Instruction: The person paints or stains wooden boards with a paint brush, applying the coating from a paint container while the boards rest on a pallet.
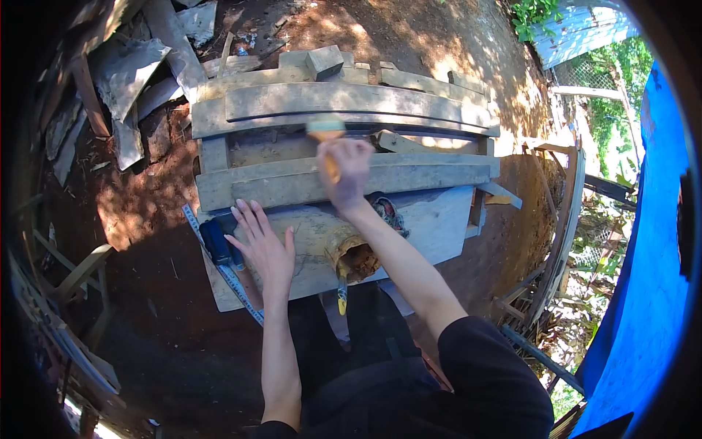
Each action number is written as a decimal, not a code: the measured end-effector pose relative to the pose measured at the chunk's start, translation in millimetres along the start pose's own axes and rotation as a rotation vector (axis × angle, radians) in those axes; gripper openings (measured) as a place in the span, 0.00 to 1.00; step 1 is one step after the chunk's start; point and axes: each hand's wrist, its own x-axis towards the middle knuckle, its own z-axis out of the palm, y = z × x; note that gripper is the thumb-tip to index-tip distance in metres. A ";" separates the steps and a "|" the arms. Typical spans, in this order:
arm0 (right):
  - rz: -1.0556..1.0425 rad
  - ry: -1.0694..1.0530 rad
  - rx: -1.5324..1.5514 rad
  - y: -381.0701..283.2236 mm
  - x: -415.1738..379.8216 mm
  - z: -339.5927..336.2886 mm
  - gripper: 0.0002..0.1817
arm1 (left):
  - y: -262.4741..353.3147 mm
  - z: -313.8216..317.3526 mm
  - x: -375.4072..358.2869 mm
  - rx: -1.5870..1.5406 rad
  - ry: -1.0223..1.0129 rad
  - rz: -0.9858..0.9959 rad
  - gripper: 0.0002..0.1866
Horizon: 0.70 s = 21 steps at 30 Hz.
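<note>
My right hand (pixel 345 167) is wrapped round a wide brush (pixel 326 127), with an orange handle end showing below the fist. The blurred brush head overlaps the gap between the wooden planks. My left hand (pixel 261 238) lies flat with fingers spread on the pale board (pixel 311 256) nearest me. Beside its fingertips are a dark blue tool (pixel 216 241) and a long measuring strip (pixel 232 279). Between my arms stands a hollow, rough wooden pot (pixel 345 245), and a yellow-tipped stick (pixel 342 290) overlaps its near side. A dark bundle (pixel 389 214) sits partly behind my right forearm.
Grey planks (pixel 358 102) lie across the bench beyond my hands, with a short wood block (pixel 325 63) on the far side. Broken boards (pixel 131 73) are heaped at the far left. A blue tarp (pixel 651 256) hangs at right.
</note>
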 end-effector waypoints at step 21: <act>-0.151 -0.106 0.232 -31.8 5.6 19.7 0.06 | -2.0 -0.6 0.0 -0.048 0.008 0.006 0.55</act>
